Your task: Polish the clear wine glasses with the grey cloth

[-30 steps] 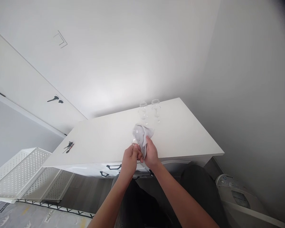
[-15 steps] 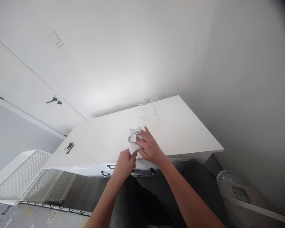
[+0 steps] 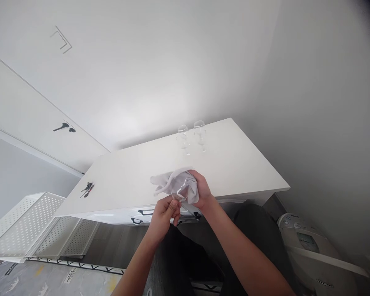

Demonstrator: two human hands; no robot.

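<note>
My left hand (image 3: 163, 211) is closed in a pinch on the stem of a clear wine glass (image 3: 179, 191), held over the front edge of a white cabinet top (image 3: 240, 172). My right hand (image 3: 202, 190) is wrapped round the glass bowl through a white cloth (image 3: 172, 181), part of which trails out to the left. Two more clear wine glasses (image 3: 191, 135) stand upright side by side at the back of the top, well beyond both hands.
A small bunch of keys (image 3: 87, 189) lies at the cabinet's left end. Drawers with black handles (image 3: 144, 212) face me below. A white perforated rack (image 3: 27, 226) stands at lower left, a white appliance (image 3: 305, 242) at lower right. A door handle (image 3: 63, 127) shows on the left wall.
My right hand turned from lying over the cloth to cupping the glass bowl through it. The cloth spread out to the left and the glass now lies more sideways.
</note>
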